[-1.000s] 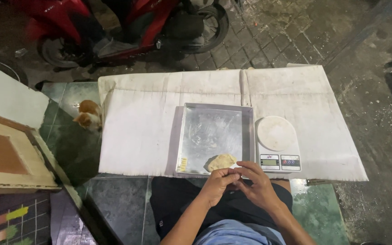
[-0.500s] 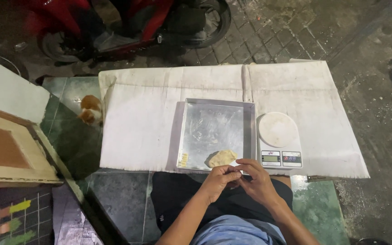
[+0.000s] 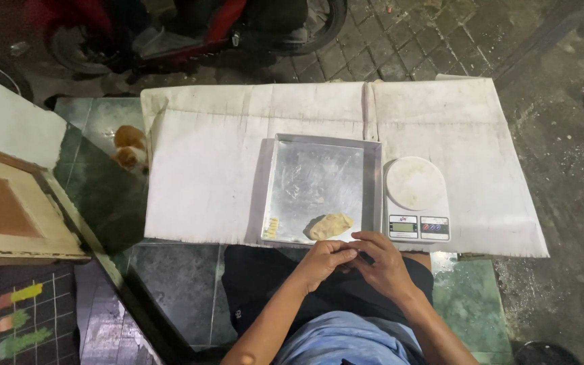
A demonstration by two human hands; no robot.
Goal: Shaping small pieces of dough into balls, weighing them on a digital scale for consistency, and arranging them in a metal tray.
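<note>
The fingers of the left hand (image 3: 324, 259) and right hand (image 3: 381, 265) are curled in together at the near edge of the white board (image 3: 204, 176). They seem to pinch something small between them, but what it is I cannot tell, as it is hidden.

Just beyond them, a pale lump of dough (image 3: 330, 226) lies in the near right corner of the metal tray (image 3: 305, 169). It looks soft, light and likely a bit sticky, so I would cup it from underneath rather than squeeze it.

The tray's raised rim hems the lump in on two sides, and a white kitchen scale (image 3: 416, 197) sits touching the tray's right wall. The left half of the board offers open room. A ginger cat (image 3: 130, 149) sits off its left edge.
</note>
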